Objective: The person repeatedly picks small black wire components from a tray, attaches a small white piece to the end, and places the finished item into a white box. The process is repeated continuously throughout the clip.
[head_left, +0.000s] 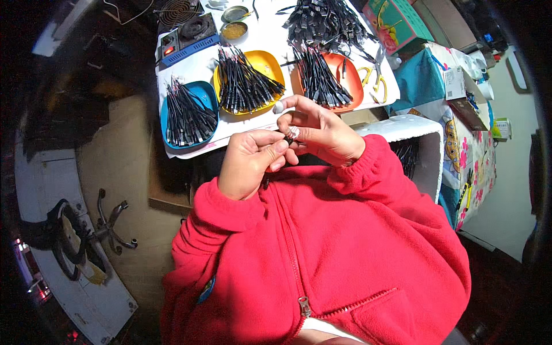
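Observation:
Both my hands meet in front of my chest, at the near edge of the white table. My left hand (253,155) pinches a short black cable (289,139) between thumb and fingertips. A dark end, seemingly of the same cable, shows below that hand. My right hand (325,135) closes on the cable's other part, with white wraps on its thumb and index finger; its index finger is raised. Just beyond lie bundles of black cables in a blue tray (214,109), a yellow tray (275,66) and an orange tray (353,72).
A large heap of black cables (322,23) lies at the back. Yellow-handled scissors (379,86) rest right of the orange tray. A blue heating unit (192,49) with a lit red switch stands back left, near a round tin (234,31). A white foam box (434,149) holds more cables.

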Available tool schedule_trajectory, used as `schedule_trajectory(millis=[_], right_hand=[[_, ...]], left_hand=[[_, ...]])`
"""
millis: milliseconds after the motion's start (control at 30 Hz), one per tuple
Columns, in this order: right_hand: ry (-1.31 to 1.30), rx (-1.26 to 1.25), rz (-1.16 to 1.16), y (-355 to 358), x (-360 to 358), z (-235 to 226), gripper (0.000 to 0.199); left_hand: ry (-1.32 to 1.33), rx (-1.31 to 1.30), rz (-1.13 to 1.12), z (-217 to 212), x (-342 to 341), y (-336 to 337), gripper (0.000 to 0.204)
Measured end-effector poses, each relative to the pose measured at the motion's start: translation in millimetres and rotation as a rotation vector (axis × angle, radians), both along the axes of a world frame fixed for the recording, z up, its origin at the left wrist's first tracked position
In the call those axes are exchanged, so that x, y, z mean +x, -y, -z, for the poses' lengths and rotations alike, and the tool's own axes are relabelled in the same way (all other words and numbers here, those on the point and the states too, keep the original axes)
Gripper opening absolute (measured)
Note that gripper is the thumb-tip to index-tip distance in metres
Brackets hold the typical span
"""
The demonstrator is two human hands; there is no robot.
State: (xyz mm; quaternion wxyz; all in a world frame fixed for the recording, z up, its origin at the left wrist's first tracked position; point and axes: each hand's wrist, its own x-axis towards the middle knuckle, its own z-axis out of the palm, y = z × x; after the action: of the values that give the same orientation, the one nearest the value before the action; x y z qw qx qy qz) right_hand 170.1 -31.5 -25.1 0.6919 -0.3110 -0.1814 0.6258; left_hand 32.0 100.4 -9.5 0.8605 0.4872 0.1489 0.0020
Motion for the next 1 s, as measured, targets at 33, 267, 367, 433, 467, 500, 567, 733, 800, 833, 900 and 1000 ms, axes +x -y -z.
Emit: schedule_trajectory(millis=[33, 267, 367, 433, 467, 500, 567, 733, 800, 833, 900, 1000], right_hand=[[0.066, 0.0, 0.026, -2, 1, 3, 0.042], [-0.147, 0.032, -0.019, -12, 4, 15, 0.045], [-0.078, 0.013, 0.115, -16, -5, 20, 0.041], [0.025, -0.048, 0.201, -18, -7, 23, 0.04], [0.057, -0.045, 0.213, -19, -8, 25, 0.041], [0.089, -0.039, 0.234, -19, -8, 25, 0.042], [0.149, -0.033, 0.3, -20, -12, 27, 0.041], [0.103, -0.015, 0.368, -21, -30, 30, 0.038], [0.148, -0.045, 0.371, -21, -36, 31, 0.037], [0.186, -0.003, 0.385, -20, -38, 31, 0.037], [0.269, 0.01, 0.412, -17, -42, 31, 0.036], [0.284, -0.012, 0.354, -16, -45, 29, 0.033]], left_hand=[[-0.03, -0.001, -0.017, 2, 2, -1, 0.016], [-0.078, 0.084, 0.014, 7, 7, -10, 0.014], [-0.075, -0.01, 0.002, 11, 9, -17, 0.013], [-0.101, -0.102, -0.028, 14, 10, -16, 0.014], [-0.103, -0.115, -0.043, 16, 10, -16, 0.014], [-0.093, -0.129, -0.053, 17, 11, -15, 0.014], [-0.073, -0.097, -0.023, 19, 9, -17, 0.015], [-0.046, 0.02, -0.043, 20, 2, -14, 0.013], [-0.04, 0.134, -0.057, 20, -2, -12, 0.013], [-0.018, 0.209, -0.068, 20, -4, -10, 0.013], [-0.009, 0.367, -0.089, 19, -9, -5, 0.012], [0.0, 0.316, -0.091, 15, -17, -5, 0.012]])
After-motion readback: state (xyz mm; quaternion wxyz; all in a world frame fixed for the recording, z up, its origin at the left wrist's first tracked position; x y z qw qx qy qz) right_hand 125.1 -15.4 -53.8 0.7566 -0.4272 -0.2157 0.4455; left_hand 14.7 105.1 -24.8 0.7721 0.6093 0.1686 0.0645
